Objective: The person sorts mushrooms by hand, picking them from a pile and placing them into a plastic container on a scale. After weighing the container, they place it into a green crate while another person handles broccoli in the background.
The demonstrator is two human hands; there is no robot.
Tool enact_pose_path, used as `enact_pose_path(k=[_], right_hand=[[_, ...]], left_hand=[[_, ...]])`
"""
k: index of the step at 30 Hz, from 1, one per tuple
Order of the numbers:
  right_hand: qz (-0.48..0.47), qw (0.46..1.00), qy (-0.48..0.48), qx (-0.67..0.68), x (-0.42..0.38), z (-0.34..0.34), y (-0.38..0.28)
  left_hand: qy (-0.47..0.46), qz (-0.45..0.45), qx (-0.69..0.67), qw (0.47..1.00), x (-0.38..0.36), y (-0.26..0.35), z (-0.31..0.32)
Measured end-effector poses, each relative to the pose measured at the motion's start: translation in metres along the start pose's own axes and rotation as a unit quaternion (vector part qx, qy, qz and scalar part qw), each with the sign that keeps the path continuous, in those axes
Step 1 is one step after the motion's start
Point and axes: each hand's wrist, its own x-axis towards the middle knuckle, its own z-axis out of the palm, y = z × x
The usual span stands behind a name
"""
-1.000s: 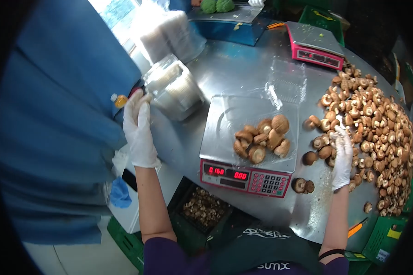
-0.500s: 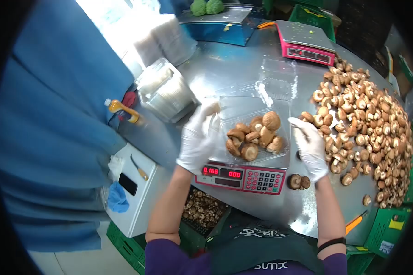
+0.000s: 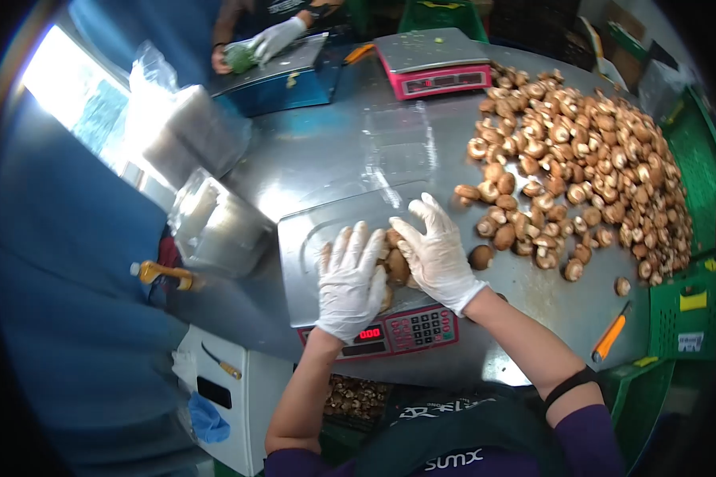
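My left hand [image 3: 348, 282], in a white glove, lies over the left side of several brown mushrooms [image 3: 395, 269] with its fingers stretched out. From the right, my gloved right hand [image 3: 439, 254] reaches over the same mushrooms, thumb and fingers apart. They rest on the steel platform of a red-fronted scale [image 3: 301, 274], and my hands cover most of them. Whether the clear tray is still around them is hard to see. Part of the scale's lit display [image 3: 369, 333] reads 0.00. A single mushroom [image 3: 480, 257] sits beside my right wrist.
A large mushroom pile [image 3: 597, 159] spreads along the right. Clear containers [image 3: 219, 222] are stacked at the left. Behind stand a second red scale [image 3: 433, 63] and a blue one [image 3: 286, 91], where another person's gloved hand [image 3: 278, 38] is near broccoli [image 3: 239, 57]. An orange cutter [image 3: 612, 334] lies front right.
My hands have come in from both sides onto the mushrooms on the scale. The view has shifted, and another person's hands now show at the broccoli.
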Motion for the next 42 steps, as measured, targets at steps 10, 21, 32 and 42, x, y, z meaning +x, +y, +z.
enact_pose_path(k=[10,21,32,42], right_hand=[[0.245,0.961,-0.089,0.093,-0.135,-0.089,0.092],[0.382,0.872,-0.149,0.267,-0.188,-0.095,0.08],[0.299,0.794,-0.063,0.525,-0.073,-0.106,0.004],[-0.01,0.985,-0.046,0.166,0.005,-0.04,-0.039]], left_hand=[[0.203,-0.116,-0.335,0.913,-0.015,-0.011,-0.016],[0.239,-0.174,-0.29,0.91,-0.031,-0.025,-0.029],[0.288,-0.21,-0.266,0.895,-0.062,-0.051,-0.04],[0.269,-0.202,-0.23,0.913,-0.07,-0.063,-0.055]])
